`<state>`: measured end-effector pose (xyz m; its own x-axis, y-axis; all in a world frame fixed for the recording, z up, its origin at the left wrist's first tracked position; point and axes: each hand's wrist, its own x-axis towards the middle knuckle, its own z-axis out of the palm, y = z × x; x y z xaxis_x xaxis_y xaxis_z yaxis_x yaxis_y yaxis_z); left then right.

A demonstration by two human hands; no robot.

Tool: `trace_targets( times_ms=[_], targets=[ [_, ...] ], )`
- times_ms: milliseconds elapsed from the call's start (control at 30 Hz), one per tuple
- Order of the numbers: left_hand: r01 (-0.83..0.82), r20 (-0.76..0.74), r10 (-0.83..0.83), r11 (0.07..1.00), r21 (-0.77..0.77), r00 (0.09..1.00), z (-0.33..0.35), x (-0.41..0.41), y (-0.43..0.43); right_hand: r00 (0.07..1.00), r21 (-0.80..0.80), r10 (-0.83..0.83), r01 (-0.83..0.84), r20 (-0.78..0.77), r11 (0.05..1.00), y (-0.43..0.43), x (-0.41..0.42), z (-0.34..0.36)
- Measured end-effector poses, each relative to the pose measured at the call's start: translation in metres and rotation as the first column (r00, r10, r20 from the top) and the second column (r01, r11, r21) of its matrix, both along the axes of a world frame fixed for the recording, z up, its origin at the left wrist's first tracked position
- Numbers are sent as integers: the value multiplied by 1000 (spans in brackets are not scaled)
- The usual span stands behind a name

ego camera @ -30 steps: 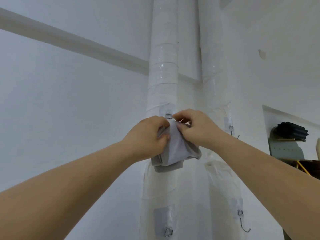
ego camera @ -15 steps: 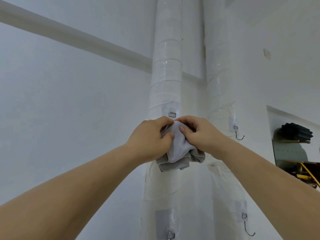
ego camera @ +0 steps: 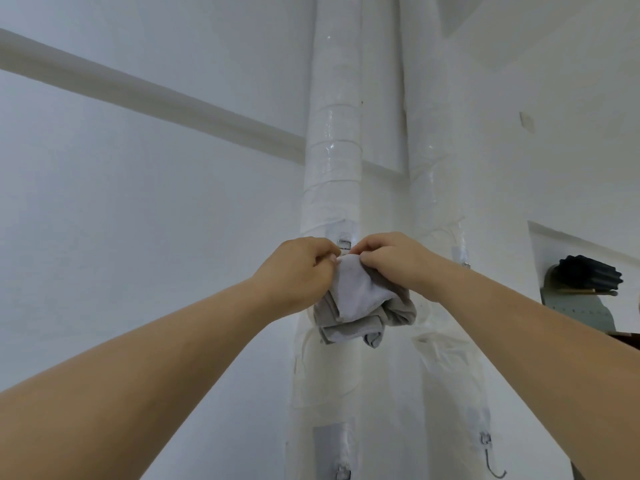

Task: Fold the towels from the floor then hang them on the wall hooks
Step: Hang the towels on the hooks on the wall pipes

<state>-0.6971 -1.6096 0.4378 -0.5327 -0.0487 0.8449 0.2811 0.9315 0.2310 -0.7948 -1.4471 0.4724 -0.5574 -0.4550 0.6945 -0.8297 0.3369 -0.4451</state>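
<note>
Centre of frame. Left hand (ego camera: 298, 271): fingers (ego camera: 320, 249) curled tight, tips pinching the top edge of the towel (ego camera: 360, 306) from its left side. Right hand (ego camera: 391, 261): fingers curled likewise, thumb tucked under, pinching the same top edge from the right. The two sets of fingertips nearly meet; only a narrow gap between them.

Towel: grey, folded into several layers, bunched at the top where it is pinched. It hangs below both hands, against the left pipe (ego camera: 332, 150), which is wrapped in white. Lower folds are loose and uneven, one corner drooping at the bottom right. Its top edge sits just below a small metal hook (ego camera: 344, 243) taped to the pipe; whether the cloth is caught on it, cannot tell.

Arms: both forearms bare, rising from the lower left and lower right corners and converging at the centre, wrists roughly level.

Also seen: a wire hook (ego camera: 493, 462) low on the right pipe (ego camera: 433, 168); a black ribbed object (ego camera: 588, 273) at the right edge.
</note>
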Motion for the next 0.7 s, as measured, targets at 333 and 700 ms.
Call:
trace_targets(
  times_ms=[333, 700],
  targets=[
    [-69, -50, 71, 996, 53, 996, -14, 15, -8, 958, 121, -97, 133, -271, 984, -3, 19, -9],
    [-85, -67, 89, 995, 54, 994, -33, 32, -14, 963, 129, -131, 165, -237, 978, -2, 28, -11]
  ],
)
